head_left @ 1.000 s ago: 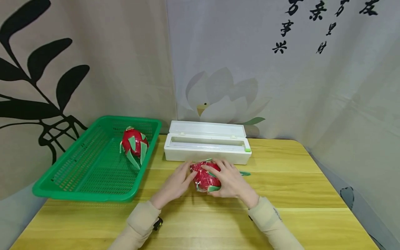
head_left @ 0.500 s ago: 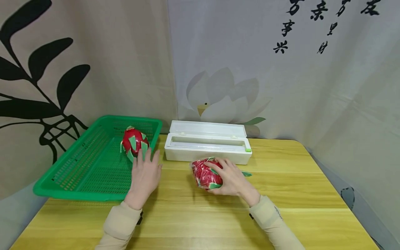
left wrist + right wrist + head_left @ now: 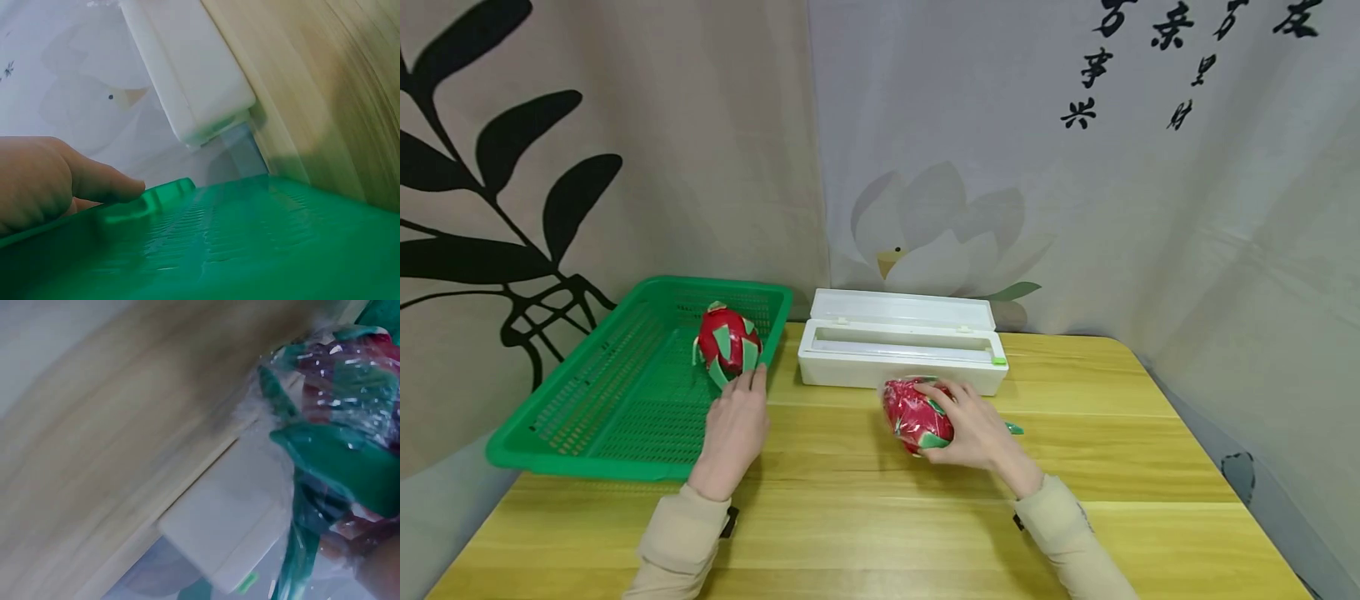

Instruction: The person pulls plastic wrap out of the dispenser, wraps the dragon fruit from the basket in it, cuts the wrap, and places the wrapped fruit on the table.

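My right hand (image 3: pixel 973 429) grips a red plush-looking dragon fruit (image 3: pixel 913 412) with green leaves, covered in clear plastic film. In the right wrist view the film is crinkled over the leaves (image 3: pixel 350 465). My left hand (image 3: pixel 733 429) reaches to the right rim of the green basket (image 3: pixel 587 475), its fingers close together. In the left wrist view the thumb (image 3: pixel 106 181) lies along the rim, and the other fingers are mostly hidden. I cannot tell whether they hold anything. An unwrapped dragon fruit (image 3: pixel 722 337) sits inside the basket, its lower leaves right by the left fingertips.
A long white cling film box (image 3: pixel 895 371) with its lid (image 3: pixel 902 308) raised stands at the back of the wooden table (image 3: pixel 850 533). A small green piece (image 3: pixel 998 362) is at its right end. Printed cloth (image 3: pixel 1075 250) hangs behind the table.
My left hand has let go of the wrapped dragon fruit and moved left to the basket rim, its fingers drawing together. My right hand has shifted the wrapped fruit slightly right.
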The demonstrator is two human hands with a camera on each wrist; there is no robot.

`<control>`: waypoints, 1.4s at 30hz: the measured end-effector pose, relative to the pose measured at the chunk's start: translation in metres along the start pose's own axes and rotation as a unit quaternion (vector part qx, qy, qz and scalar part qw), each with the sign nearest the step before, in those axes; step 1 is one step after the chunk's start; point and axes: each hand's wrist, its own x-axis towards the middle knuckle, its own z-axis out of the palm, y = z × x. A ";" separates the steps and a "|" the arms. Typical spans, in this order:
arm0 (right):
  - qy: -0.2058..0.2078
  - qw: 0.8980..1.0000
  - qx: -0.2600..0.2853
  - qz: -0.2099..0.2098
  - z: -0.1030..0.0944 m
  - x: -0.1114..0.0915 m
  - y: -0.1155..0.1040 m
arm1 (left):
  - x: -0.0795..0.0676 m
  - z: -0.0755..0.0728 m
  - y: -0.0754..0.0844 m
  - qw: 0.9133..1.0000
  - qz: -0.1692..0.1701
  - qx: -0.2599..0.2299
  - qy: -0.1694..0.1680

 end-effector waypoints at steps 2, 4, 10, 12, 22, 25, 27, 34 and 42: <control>-0.002 1.000 0.011 0.017 -0.003 -0.006 0.005 | 0.000 0.000 0.000 1.000 0.003 0.001 0.003; -0.004 0.999 0.020 0.032 -0.006 -0.012 0.012 | -0.001 -0.001 0.000 1.000 0.004 0.003 0.004; -0.006 0.997 0.033 0.075 -0.017 -0.032 0.033 | -0.002 -0.001 0.000 1.000 0.002 0.002 -0.005; -0.006 0.995 0.038 0.089 -0.020 -0.039 0.040 | -0.001 -0.001 0.000 1.000 0.001 0.000 -0.008; 0.011 0.984 0.091 0.154 -0.033 -0.073 0.084 | -0.001 -0.001 0.000 1.000 -0.003 -0.011 -0.016; 0.014 0.980 0.097 0.171 -0.038 -0.081 0.096 | -0.001 -0.001 0.000 1.000 -0.006 -0.011 -0.020; 0.013 0.977 0.099 0.186 -0.041 -0.086 0.104 | -0.001 0.000 0.000 1.000 -0.007 -0.013 -0.021; 0.001 0.959 0.132 0.250 -0.051 -0.099 0.125 | -0.001 0.001 0.000 1.000 -0.005 -0.014 -0.021; -0.001 0.937 0.169 0.306 -0.061 -0.111 0.146 | 0.000 0.000 0.000 1.000 -0.002 -0.011 -0.022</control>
